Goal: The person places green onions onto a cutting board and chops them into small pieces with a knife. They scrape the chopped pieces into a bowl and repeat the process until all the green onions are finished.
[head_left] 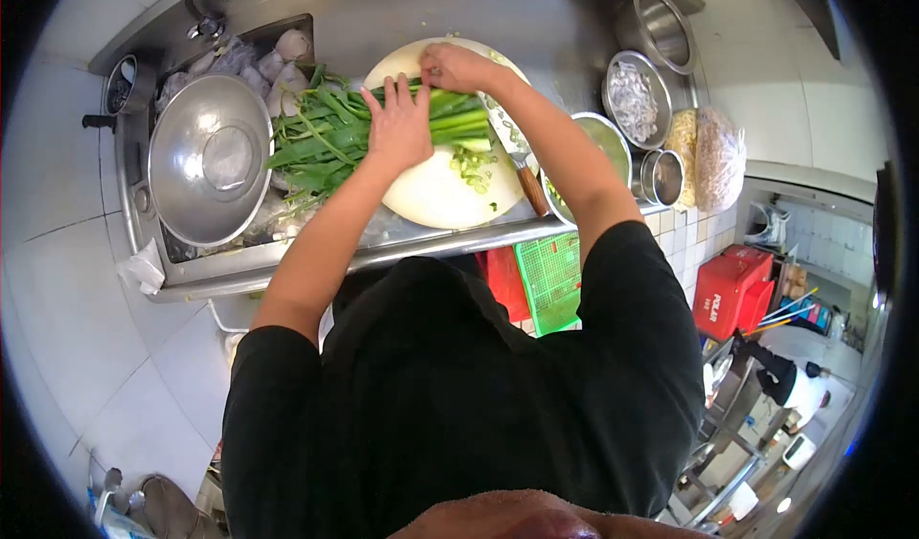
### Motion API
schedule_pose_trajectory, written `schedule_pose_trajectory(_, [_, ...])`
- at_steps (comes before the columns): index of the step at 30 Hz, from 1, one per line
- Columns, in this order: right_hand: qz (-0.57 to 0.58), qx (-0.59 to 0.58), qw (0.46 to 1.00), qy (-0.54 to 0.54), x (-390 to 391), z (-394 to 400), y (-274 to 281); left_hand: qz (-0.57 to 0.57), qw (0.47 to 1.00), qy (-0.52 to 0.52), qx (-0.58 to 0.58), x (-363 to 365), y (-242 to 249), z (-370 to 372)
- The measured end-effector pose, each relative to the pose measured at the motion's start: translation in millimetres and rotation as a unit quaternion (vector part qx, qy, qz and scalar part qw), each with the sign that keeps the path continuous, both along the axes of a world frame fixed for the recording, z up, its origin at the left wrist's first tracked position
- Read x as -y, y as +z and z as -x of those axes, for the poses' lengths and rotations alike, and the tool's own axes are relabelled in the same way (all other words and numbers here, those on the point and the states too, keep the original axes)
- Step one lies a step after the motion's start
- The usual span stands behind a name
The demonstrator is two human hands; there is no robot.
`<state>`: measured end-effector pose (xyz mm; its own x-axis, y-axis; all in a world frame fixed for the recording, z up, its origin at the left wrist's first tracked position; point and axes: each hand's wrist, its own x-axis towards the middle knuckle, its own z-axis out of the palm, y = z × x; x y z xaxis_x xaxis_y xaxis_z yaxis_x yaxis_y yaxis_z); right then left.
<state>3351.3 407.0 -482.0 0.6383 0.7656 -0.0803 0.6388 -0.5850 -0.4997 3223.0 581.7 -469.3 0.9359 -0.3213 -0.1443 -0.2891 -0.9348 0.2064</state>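
Observation:
A thick bunch of green onions [325, 139] lies across the round white cutting board [426, 209], its leaves hanging over toward the sink. My left hand [398, 127] rests on the bunch with fingers spread. At the far side of the bunch, my right hand [458, 67] is closed, its curled fingertips on the green onions and partly hidden. Just right of the stalks lies a cleaver [508, 129] with a wooden handle, touched by neither hand. Chopped green onion [469, 168] is scattered on the board's near part, and some bits cling to the blade.
A large metal bowl [206, 161] sits over the sink at left, beside bagged pale items [287, 75]. Right of the board stand a bowl with greens [603, 142], a bowl of whitish strips [634, 99] and filled plastic bags [720, 161]. Another person [799, 386] is far right.

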Motion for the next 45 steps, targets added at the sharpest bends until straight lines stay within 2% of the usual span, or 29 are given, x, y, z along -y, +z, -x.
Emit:
schedule_pose_trajectory(3, [0.058, -0.25, 0.967, -0.01, -17.9, -21.2, 8.0, -0.037, 0.997, 0.005, -0.069, -1.1, 10.2, -14.5])
schedule_pose_trajectory(6, [0.134, -0.211, 0.968, 0.011, -15.8, 8.5, 44.4, -0.001, 0.999, -0.024, -0.03, -7.4, -2.7, -17.3])
schedule_pose_trajectory(7, [0.193, -0.193, 0.961, 0.055, -18.1, 11.6, 41.5, 0.026, 1.0, -0.015, 0.002, -7.5, 0.6, -10.2])
schedule_pose_trajectory(10, [0.267, -0.046, 0.961, 0.052, -21.2, 53.3, 56.8, 0.028, 0.999, -0.03, -0.029, -6.4, -1.5, -6.5])
schedule_pose_trajectory(13, [0.226, -0.025, 0.974, 0.004, -15.4, 55.8, 41.0, 0.033, 0.998, -0.032, 0.03, -12.2, -1.6, -13.3])
schedule_pose_trajectory(17, [0.217, -0.026, 0.976, -0.007, -16.8, 55.7, 48.8, 0.017, 0.997, 0.002, -0.073, -10.6, 16.6, -27.2])
schedule_pose_trajectory(20, [0.199, -0.007, 0.98, -0.01, -15.4, 50.9, 34.8, 0.002, 0.999, -0.009, -0.034, -6.3, 31.0, -27.0])
schedule_pose_trajectory(22, [0.166, -0.025, 0.986, -0.01, -9.0, 52.5, 31.4, 0.184, 0.98, 0.069, -0.042, 6.6, 32.3, -25.2])
schedule_pose_trajectory(24, [0.136, -0.027, 0.99, -0.016, -4.4, 56.7, 33.7, 0.341, 0.924, 0.173, -0.023, 28.0, -3.4, -23.6])
schedule_pose_trajectory(25, [0.122, -0.027, 0.992, -0.018, -4.1, 57.8, 35.0, 0.227, 0.952, 0.175, 0.104, 35.0, -33.0, -16.5])
schedule_pose_trajectory(28, [0.083, 0.006, 0.994, -0.068, 1.1, 57.0, 9.3, 0.209, 0.94, 0.159, 0.217, 44.2, -46.8, -6.8])
schedule_pose_trajectory(29, [0.045, 0.059, 0.994, -0.085, 8.2, 68.2, -3.0, 0.216, 0.921, 0.134, 0.295, 45.0, -51.4, -6.8])
schedule_pose_trajectory(31, [-0.032, 0.18, 0.976, -0.115, 30.4, 90.8, 4.1, 0.167, 0.937, 0.13, 0.277, 45.9, -51.7, -6.1])
schedule_pose_trajectory(33, [-0.131, 0.113, 0.96, -0.218, 61.5, 124.2, 27.0, 0.123, 0.946, 0.134, 0.267, 45.6, -53.0, -9.7])
schedule_pose_trajectory(35, [-0.118, 0.079, 0.915, -0.379, 92.8, 171.6, 27.7, 0.111, 0.95, 0.134, 0.259, 45.0, -52.8, -9.7])
schedule_pose_trajectory(37, [-0.053, 0.059, 0.888, -0.454, 106.4, 211.8, 4.5, 0.105, 0.952, 0.133, 0.256, 46.5, -52.3, -9.9])
schedule_pose_trajectory(40, [-0.015, -0.005, 0.87, -0.494, 102.5, 231.3, 6.7, 0.102, 0.952, 0.135, 0.256, 47.8, -50.0, -11.9])
schedule_pose_trajectory(41, [-0.002, 0.002, 0.876, -0.483, 102.0, 232.2, 9.2, 0.102, 0.953, 0.135, 0.252, 47.3, -49.2, -11.1])
schedule_pose_trajectory(44, [0.075, -0.085, 0.891, -0.439, 97.8, 236.3, 29.3, 0.102, 0.954, 0.138, 0.246, 45.8, -47.9, -10.6])
schedule_pose_trajectory(45, [0.076, -0.078, 0.885, -0.453, 98.0, 238.3, 25.7, 0.104, 0.954, 0.139, 0.246, 47.1, -46.8, -11.6])
